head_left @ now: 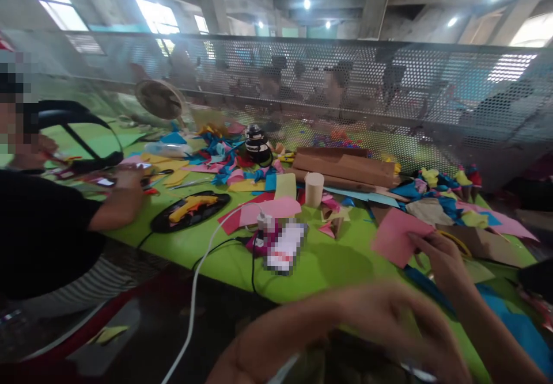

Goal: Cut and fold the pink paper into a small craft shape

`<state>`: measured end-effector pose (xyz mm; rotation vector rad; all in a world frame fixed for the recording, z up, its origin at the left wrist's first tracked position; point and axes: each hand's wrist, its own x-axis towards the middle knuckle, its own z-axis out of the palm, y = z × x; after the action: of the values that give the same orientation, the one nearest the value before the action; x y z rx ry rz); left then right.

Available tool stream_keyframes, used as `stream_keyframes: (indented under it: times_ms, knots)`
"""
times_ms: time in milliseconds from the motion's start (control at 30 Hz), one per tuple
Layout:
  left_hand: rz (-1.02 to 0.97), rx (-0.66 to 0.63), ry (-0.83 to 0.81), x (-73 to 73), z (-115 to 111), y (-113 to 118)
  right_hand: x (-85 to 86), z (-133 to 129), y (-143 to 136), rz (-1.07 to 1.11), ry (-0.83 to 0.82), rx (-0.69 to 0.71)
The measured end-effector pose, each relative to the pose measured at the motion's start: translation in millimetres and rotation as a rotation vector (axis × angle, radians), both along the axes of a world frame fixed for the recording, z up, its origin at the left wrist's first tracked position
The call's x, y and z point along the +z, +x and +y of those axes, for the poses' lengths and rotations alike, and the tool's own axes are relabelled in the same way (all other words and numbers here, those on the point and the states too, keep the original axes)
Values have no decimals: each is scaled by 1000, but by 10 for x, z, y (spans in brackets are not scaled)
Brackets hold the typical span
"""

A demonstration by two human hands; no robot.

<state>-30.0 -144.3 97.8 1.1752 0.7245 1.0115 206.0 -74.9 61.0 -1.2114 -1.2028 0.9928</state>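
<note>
The pink sheet was plain, thin and four-sided, with its broad face toward the camera. It was held over the right part of the green table, its right edge pinched between the thumb and fingers of the right hand. It lay at a slant, its upper left corner pointing toward the table's far side. Its sides looked close to equal, so a long axis was hard to tell. The left hand was blurred, reaching across near the table's edge, nearer the camera than the sheet; whether it gripped anything could not be told.

Blue paper lay below the sheet, and cardboard lay beyond the right hand. Farther back, a tan cylinder stood upright. Left of the sheet, well apart, a phone lay against a magenta power strip, with a white cord hanging past the near edge. At far left was a co-worker in black.
</note>
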Motion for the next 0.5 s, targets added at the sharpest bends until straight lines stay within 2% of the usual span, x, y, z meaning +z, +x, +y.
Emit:
stream_keyframes:
  times_ms: [67, 133, 167, 267, 367, 433, 500]
  knots:
    - [-12, 136, 106, 20, 277, 44, 21, 68, -64, 14, 23, 8]
    - [0, 412, 171, -25, 580, 72, 9, 139, -112, 30, 46, 17]
    - [20, 447, 159, -75, 717, 87, -6, 175, -130, 40, 57, 21]
    - [70, 233, 24, -298, 1010, 172, -73, 271, -164, 47, 78, 36]
    - [60, 20, -77, -537, 1151, 312, -142, 321, -152, 42, 118, 81]
    - [23, 31, -157, -669, 1217, 410, -182, 323, -110, 20, 163, 66]
    - [-63, 146, -264, -776, 1286, 488, -213, 310, -50, -49, 213, -7]
